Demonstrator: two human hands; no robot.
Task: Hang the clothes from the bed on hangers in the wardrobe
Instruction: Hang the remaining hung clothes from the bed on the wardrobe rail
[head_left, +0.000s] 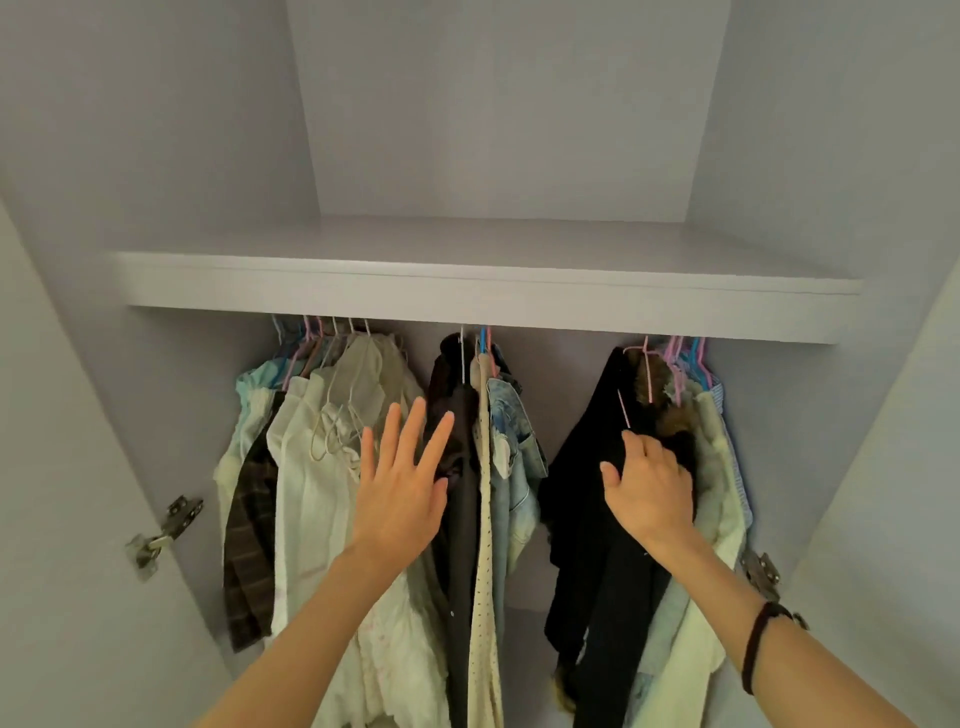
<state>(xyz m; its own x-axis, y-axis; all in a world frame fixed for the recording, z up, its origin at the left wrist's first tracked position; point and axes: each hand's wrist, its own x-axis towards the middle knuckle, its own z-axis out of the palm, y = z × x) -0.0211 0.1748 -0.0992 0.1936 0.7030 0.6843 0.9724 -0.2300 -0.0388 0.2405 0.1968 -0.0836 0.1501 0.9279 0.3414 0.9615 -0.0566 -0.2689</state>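
I look into an open wardrobe with three bunches of hanging clothes. My left hand (402, 483) is flat with fingers spread, lying against the cream and white garments (311, 493) of the left bunch, next to the dark and denim clothes (511, 452) in the middle. My right hand (649, 483) grips the shoulder of a black garment (587, 545) that hangs on a pink hanger (647, 384) in the right bunch. Pink, blue and white hanger hooks disappear behind the shelf edge; the rail is hidden.
A white shelf (467, 296) runs across just above the hangers. Both doors stand open, with metal hinges at the left (163, 530) and right (761, 571). Gaps separate the three bunches of clothes. A dark band sits on my right wrist (761, 639).
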